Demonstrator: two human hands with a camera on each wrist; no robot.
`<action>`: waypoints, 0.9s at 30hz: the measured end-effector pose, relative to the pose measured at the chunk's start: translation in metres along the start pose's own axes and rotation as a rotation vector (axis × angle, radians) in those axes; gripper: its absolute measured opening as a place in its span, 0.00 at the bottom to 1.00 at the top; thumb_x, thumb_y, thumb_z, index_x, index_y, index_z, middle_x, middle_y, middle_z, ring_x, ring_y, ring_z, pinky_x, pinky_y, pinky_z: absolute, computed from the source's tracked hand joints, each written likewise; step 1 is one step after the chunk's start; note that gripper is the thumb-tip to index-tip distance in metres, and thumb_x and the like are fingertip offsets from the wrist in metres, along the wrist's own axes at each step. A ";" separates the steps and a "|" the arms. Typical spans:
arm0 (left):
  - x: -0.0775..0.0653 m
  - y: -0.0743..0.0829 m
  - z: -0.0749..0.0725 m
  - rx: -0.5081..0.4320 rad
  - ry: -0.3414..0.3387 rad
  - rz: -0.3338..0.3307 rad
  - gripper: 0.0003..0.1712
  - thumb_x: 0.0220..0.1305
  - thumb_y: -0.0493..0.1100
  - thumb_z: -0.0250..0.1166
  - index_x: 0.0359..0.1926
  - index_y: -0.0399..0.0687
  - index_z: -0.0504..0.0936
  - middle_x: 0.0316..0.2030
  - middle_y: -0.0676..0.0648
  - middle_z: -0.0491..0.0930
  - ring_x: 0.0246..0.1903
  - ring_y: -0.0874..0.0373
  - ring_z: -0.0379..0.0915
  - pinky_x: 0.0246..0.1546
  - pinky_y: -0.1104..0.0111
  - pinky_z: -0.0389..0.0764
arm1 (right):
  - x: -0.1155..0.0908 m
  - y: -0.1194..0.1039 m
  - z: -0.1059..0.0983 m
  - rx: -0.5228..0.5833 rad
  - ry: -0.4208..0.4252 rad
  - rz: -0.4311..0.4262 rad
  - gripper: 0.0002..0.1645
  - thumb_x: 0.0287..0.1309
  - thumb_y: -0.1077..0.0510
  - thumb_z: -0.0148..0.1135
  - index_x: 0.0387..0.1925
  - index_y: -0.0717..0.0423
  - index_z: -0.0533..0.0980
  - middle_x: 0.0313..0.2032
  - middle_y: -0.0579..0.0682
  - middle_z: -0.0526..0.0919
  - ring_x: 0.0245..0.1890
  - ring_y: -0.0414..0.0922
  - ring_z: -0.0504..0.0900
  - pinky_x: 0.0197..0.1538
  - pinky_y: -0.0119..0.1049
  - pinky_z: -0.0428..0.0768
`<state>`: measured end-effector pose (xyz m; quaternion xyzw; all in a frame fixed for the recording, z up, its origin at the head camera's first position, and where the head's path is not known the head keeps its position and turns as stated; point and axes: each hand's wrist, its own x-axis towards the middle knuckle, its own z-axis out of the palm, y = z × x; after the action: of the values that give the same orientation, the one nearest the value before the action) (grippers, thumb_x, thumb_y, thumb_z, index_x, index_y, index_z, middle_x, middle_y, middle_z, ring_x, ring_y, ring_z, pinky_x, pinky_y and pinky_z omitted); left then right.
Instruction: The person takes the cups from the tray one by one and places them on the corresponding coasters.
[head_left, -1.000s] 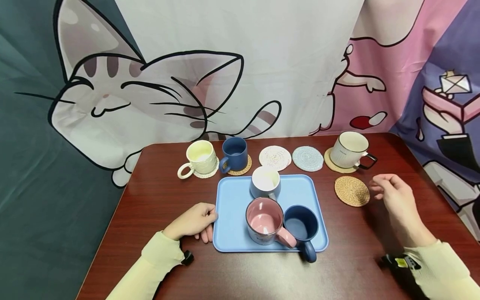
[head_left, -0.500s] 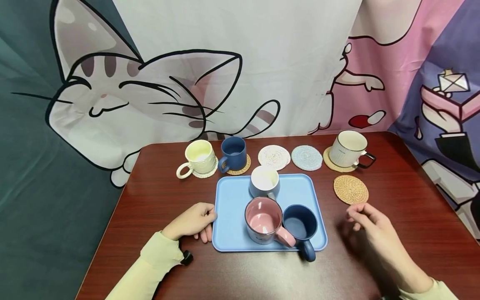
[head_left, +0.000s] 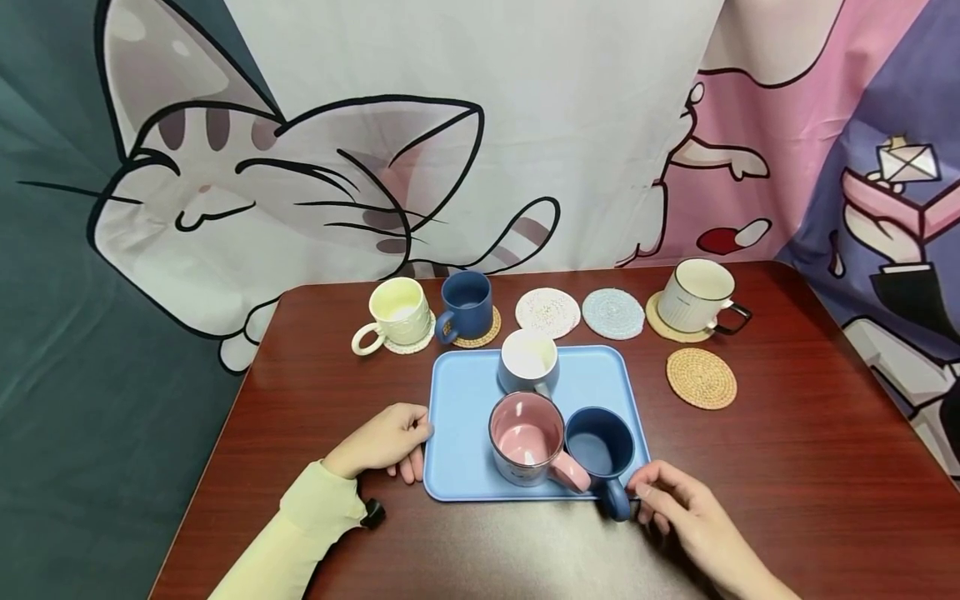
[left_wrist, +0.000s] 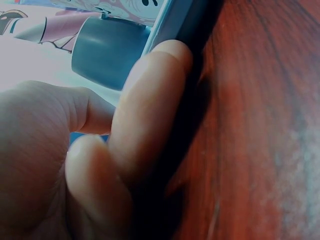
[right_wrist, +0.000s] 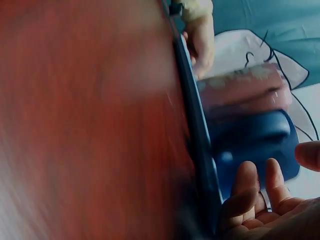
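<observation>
My left hand (head_left: 386,437) holds the left rim of a light blue tray (head_left: 459,417), its fingers curled at the edge; the left wrist view has a fingertip against the tray's side (left_wrist: 172,22). At the tray's front right corner is my right hand (head_left: 690,512), fingers loosely bent and thumb apart, beside the handle of a navy mug (head_left: 600,446). In the right wrist view, spread fingers (right_wrist: 245,177) overlap that mug (right_wrist: 250,140). A pink mug (head_left: 525,437) stands left of the navy one, and a grey-blue mug with white inside (head_left: 525,381) behind it.
Along the back, a pale yellow mug (head_left: 401,312), another blue mug (head_left: 467,300) and a white mug with black handle (head_left: 693,300) stand on coasters. White (head_left: 548,312), light blue (head_left: 613,314) and straw (head_left: 702,378) coasters lie bare. A cartoon curtain (head_left: 600,150) hangs behind the table.
My right hand has moved left and toward the front, from beside the straw coaster to the tray's front right corner. The left hand, tray and mugs have stayed in place.
</observation>
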<state>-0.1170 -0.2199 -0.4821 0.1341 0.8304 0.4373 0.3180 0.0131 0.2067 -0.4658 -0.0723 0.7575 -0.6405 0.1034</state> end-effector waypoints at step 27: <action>-0.001 0.001 0.000 0.005 -0.005 -0.006 0.16 0.77 0.42 0.48 0.29 0.44 0.73 0.16 0.46 0.86 0.16 0.52 0.85 0.13 0.70 0.76 | 0.002 0.000 0.033 0.141 -0.197 -0.051 0.29 0.83 0.63 0.28 0.29 0.68 0.71 0.24 0.66 0.74 0.22 0.53 0.73 0.23 0.42 0.76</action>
<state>-0.1163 -0.2204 -0.4810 0.1335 0.8312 0.4339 0.3209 0.0193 0.1743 -0.4709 -0.1466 0.6948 -0.6843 0.1657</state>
